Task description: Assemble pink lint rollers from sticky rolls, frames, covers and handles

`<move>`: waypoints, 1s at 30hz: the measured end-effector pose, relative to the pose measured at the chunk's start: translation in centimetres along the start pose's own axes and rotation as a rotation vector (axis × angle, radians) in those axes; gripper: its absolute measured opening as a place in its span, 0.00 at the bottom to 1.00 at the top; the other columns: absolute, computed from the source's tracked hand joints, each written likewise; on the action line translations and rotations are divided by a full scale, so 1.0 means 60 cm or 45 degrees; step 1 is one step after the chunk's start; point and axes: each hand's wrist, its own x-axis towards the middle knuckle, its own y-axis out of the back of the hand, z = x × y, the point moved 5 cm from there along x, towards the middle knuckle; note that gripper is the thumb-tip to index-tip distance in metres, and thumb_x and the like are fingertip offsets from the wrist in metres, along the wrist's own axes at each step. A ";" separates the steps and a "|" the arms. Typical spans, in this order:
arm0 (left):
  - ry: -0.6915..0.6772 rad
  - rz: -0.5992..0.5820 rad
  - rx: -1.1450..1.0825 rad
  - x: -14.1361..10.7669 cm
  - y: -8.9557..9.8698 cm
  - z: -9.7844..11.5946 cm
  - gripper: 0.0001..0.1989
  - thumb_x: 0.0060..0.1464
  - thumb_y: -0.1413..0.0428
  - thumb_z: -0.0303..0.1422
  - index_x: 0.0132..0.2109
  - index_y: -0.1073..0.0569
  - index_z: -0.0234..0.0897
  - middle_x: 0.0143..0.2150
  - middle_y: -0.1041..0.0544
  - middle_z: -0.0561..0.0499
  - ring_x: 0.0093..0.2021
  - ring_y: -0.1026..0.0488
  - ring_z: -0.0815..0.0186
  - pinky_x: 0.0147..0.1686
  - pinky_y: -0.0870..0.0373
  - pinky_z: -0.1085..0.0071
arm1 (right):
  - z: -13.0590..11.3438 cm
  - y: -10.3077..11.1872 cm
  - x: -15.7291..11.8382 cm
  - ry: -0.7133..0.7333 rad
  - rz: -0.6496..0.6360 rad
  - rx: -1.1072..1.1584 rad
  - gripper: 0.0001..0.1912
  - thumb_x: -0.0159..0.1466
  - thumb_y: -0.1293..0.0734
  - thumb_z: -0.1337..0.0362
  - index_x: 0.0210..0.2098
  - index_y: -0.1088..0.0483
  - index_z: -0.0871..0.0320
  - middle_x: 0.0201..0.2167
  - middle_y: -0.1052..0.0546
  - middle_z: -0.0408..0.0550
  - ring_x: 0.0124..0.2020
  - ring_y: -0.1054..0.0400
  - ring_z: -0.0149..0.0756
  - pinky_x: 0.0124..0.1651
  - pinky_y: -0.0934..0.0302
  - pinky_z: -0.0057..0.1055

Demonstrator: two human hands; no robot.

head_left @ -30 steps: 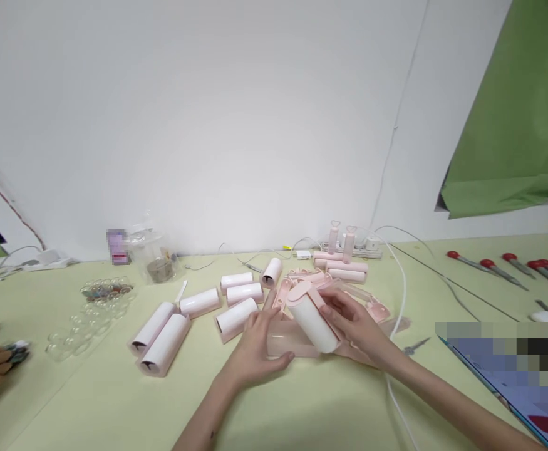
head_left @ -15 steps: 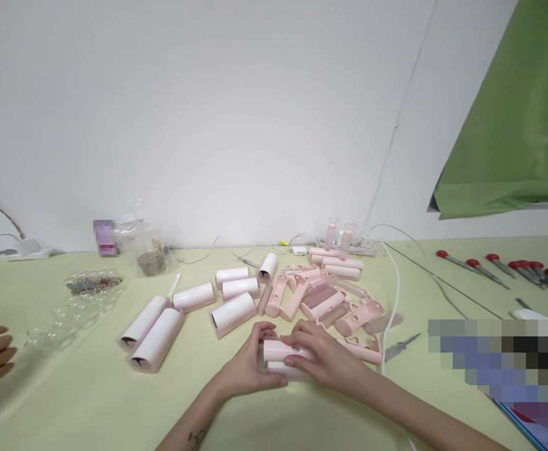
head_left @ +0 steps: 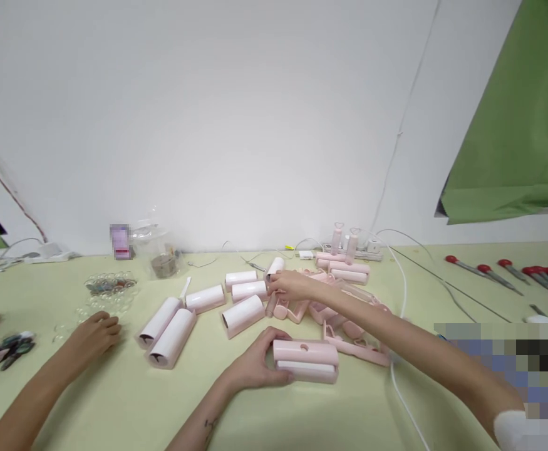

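My left hand (head_left: 265, 362) is closed around the left end of a pink and white cylindrical case (head_left: 305, 360), which lies on its side near the table's front. The case has a small hole in its pink upper half. My right hand (head_left: 295, 285) stretches over the pile of pink parts, fingers pointing left and down, apart from the case. Near its fingertips are a white roll-shaped piece (head_left: 274, 268) and a pale pink clear tube (head_left: 270, 305); whether it touches either I cannot tell. My right forearm hides part of the pile of pink cases (head_left: 297, 311).
Several white half-round pieces (head_left: 174, 338) lie left of the pile. Another person's hand (head_left: 98, 335) is by clear round beads (head_left: 109, 300). A plastic tub (head_left: 161, 254) stands behind. A white cable (head_left: 404, 282) crosses the right side; red-handled tools (head_left: 503, 279) lie beyond.
My right hand has let go of the case and moved up and left over the pile. My left hand still holds the case. The other person's hand has moved farther into view.
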 end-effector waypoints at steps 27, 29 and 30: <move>0.072 0.027 -0.008 0.002 -0.003 -0.009 0.21 0.42 0.42 0.34 0.46 0.35 0.48 0.44 0.30 0.56 0.47 0.34 0.60 0.43 0.36 0.68 | -0.094 0.027 -0.201 -0.231 0.455 0.746 0.06 0.59 0.38 0.61 0.34 0.39 0.56 0.30 0.31 0.43 0.31 0.34 0.32 0.32 0.37 0.27; 0.074 0.033 -0.011 0.001 -0.002 -0.008 0.21 0.42 0.42 0.34 0.46 0.35 0.49 0.43 0.30 0.57 0.47 0.34 0.59 0.44 0.36 0.68 | -0.096 0.030 -0.196 -0.220 0.476 0.731 0.05 0.59 0.38 0.62 0.34 0.39 0.56 0.29 0.31 0.42 0.31 0.34 0.31 0.32 0.36 0.27; 0.078 0.033 -0.011 0.001 -0.002 -0.007 0.21 0.41 0.42 0.34 0.46 0.35 0.50 0.43 0.30 0.57 0.47 0.34 0.59 0.44 0.36 0.67 | -0.095 0.031 -0.194 -0.225 0.500 0.726 0.05 0.59 0.38 0.62 0.34 0.39 0.56 0.28 0.31 0.42 0.30 0.34 0.31 0.32 0.36 0.27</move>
